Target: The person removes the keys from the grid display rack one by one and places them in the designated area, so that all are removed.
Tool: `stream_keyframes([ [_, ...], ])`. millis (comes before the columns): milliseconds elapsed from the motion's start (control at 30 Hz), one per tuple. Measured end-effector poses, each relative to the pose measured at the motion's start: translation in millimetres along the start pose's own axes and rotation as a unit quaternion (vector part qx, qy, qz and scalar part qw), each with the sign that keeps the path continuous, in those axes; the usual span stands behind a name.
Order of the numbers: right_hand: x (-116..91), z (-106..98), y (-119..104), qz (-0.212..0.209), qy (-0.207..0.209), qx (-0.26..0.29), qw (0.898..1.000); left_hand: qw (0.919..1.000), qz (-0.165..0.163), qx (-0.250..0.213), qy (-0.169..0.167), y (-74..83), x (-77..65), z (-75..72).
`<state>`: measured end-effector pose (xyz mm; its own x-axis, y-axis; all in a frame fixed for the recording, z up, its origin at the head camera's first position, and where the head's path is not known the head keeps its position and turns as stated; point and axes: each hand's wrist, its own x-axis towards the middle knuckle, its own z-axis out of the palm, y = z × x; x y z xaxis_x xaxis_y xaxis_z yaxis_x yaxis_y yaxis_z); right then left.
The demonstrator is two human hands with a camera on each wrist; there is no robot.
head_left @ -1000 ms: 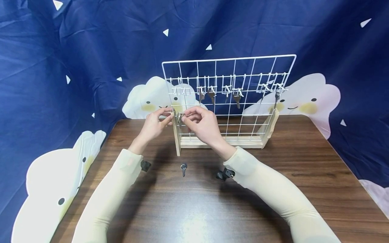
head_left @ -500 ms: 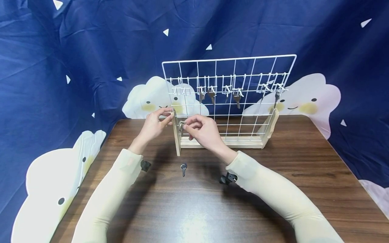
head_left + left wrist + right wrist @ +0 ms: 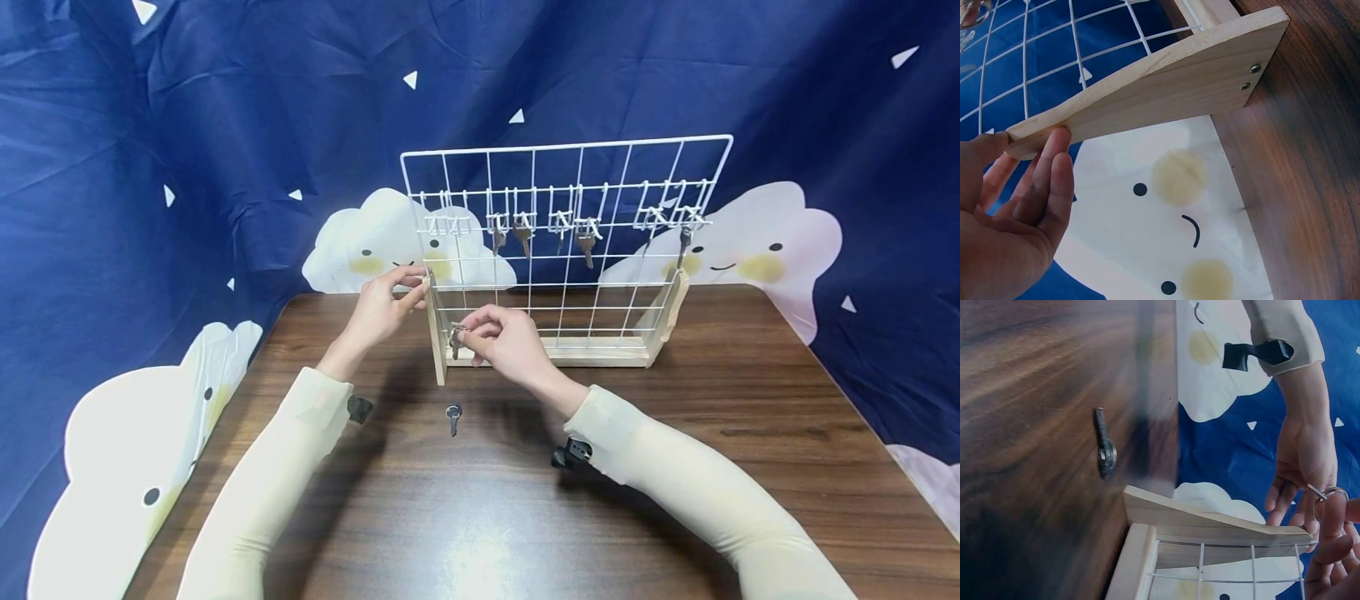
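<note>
A white wire grid rack (image 3: 566, 147) stands on the table in a wooden frame. My left hand (image 3: 378, 307) grips the upper end of the frame's left wooden side panel (image 3: 1147, 94), thumb on one face and fingers on the other. In front of the rack's lower left corner, my right hand (image 3: 506, 346) pinches a key (image 3: 454, 343) by its ring (image 3: 1335, 489) between thumb and fingers; the key hangs down. Another key (image 3: 453, 419), with a dark blade, lies flat on the table nearer to me, also seen in the right wrist view.
White hooks (image 3: 561, 222) run in a row across the rack, and several keys (image 3: 586, 243) hang from those in the middle and right. The brown wooden table (image 3: 750, 400) backs onto a blue curtain (image 3: 262, 125) printed with clouds.
My right hand has moved down and slightly toward me along the rack's left side with the key. My left hand stays on the side panel.
</note>
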<state>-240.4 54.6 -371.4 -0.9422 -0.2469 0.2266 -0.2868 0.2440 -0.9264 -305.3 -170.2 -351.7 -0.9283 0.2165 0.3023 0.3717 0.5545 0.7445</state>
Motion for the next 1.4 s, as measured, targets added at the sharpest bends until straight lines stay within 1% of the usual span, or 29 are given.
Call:
stream_keyframes([
  [267,-7,2,14,0.028,-0.022,-0.007,0.999,1.0,0.002,0.001,-0.002,0.1,-0.3,0.0],
  [467,-12,4,24,0.037,-0.033,-0.01,0.999,1.0,0.004,0.001,-0.001,1.0,-0.6,0.1],
  [633,-14,6,31,0.045,-0.04,-0.003,0.998,1.0,0.004,0.002,-0.001,1.9,-0.8,0.1],
  [867,-18,7,43,0.048,-0.056,-0.002,0.997,1.0,0.002,0.004,-0.002,0.3,-0.4,-0.4],
  [1100,-23,10,52,0.077,-0.073,-0.004,0.994,1.0,0.001,0.006,-0.004,-0.1,-0.5,-0.4],
  [1267,-24,13,60,0.085,-0.084,0.007,0.993,1.0,0.001,0.006,-0.004,0.7,-0.8,-0.5],
  [1400,-24,15,65,0.098,-0.097,0.005,0.99,1.0,0.003,0.002,-0.005,1.1,-0.9,-0.9],
])
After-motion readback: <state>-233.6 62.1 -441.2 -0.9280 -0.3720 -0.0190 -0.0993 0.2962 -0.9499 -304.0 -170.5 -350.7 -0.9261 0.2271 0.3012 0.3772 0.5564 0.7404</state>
